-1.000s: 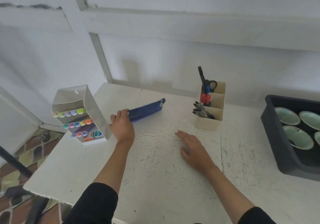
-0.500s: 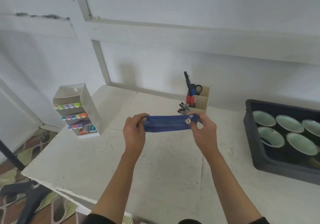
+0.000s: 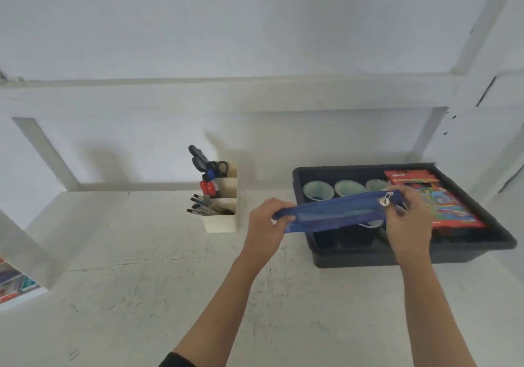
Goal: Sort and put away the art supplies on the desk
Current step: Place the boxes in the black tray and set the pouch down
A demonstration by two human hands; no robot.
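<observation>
Gripping blue pouch (image 3: 337, 213) ends, left hand (image 3: 266, 225), right hand (image 3: 408, 219), above black tray (image 3: 368, 259) rim

Two bare forearms reach up from the bottom edge, well apart, both angled forward. The left hand (image 3: 265, 225) is seen from the back, knuckles up, with its fingers curled over one end of a blue pouch (image 3: 337, 212) and its thumb out of sight. The right hand (image 3: 408, 222) sits a little higher and farther right, also back-up, its fingers pinching the pouch's other end beside the zip pull. Both wrists look fairly straight. The pouch is stretched in the air between the two hands. The edge of a black sleeve (image 3: 175, 362) shows at the left elbow.
</observation>
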